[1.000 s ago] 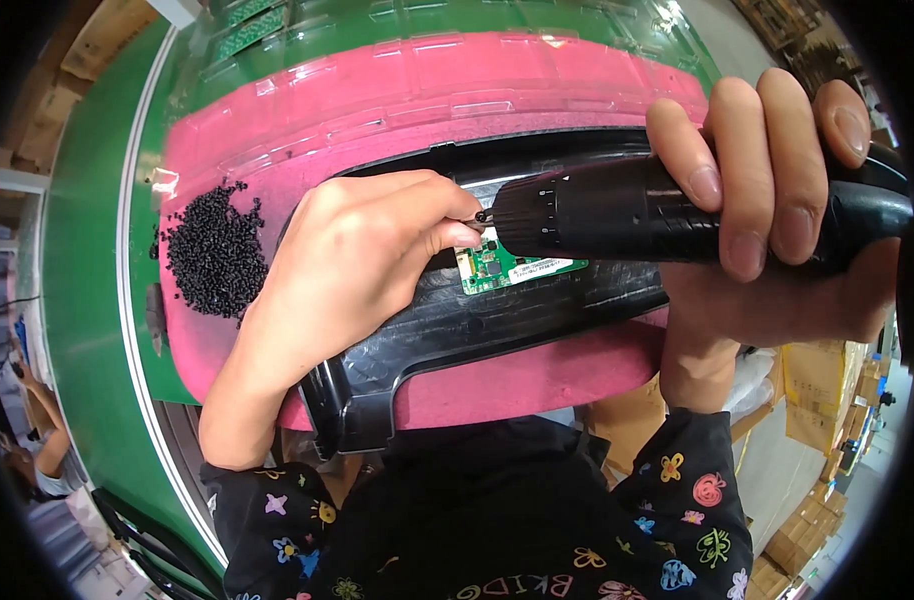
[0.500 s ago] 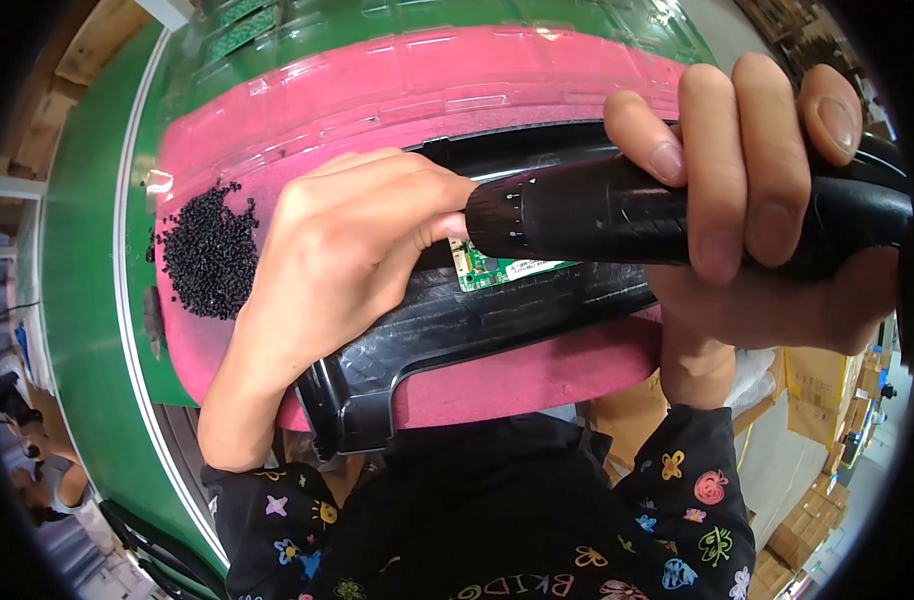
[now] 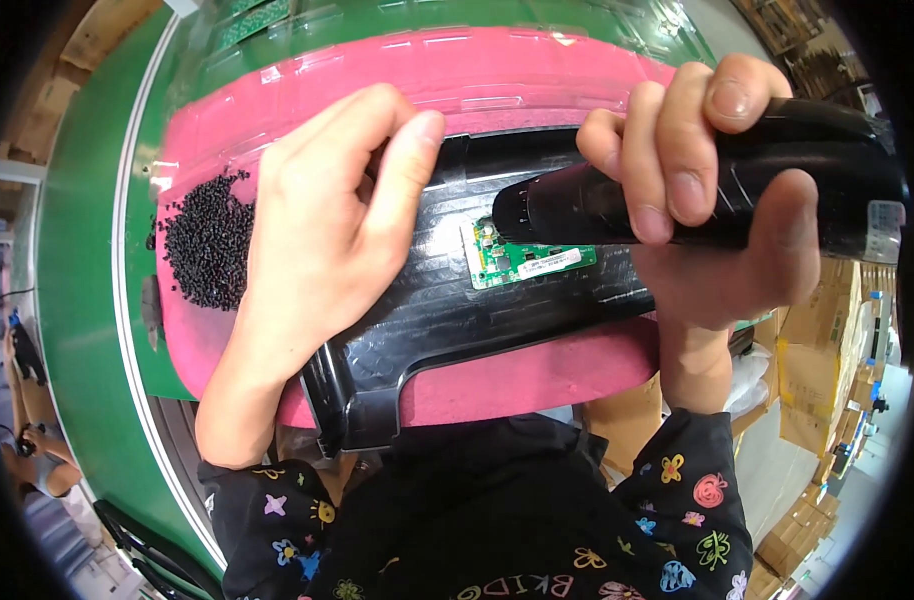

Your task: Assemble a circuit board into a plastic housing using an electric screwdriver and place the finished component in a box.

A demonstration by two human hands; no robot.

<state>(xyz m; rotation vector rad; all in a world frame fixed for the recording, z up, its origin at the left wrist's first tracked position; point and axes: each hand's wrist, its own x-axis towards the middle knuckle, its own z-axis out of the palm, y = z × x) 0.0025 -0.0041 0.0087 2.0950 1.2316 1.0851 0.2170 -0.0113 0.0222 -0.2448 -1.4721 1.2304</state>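
My right hand (image 3: 672,160) grips a black electric screwdriver (image 3: 567,208), fingers over its top and thumb lifted along the near side. The nose of the screwdriver points left, over a small green circuit board (image 3: 499,264) with a white label. That board lies in a long, curved black plastic housing (image 3: 417,335). Above the left part of the housing is my left hand (image 3: 322,205), its fingers curled in and its thumb tip up beside them. Whatever those fingers may hold is hidden. The screwdriver's tip cannot be made out against the board.
A heap of small black screws (image 3: 205,245) sits at the left on the pink mat (image 3: 537,370), which rests on a green table (image 3: 82,280). Clear plastic trays (image 3: 377,85) lie across the far side. Cardboard boxes (image 3: 812,360) stand at the right.
My left hand has drawn up and left, away from the screwdriver's nose, uncovering more of the board. The screwdriver has shifted slightly right, and my right thumb has lifted.
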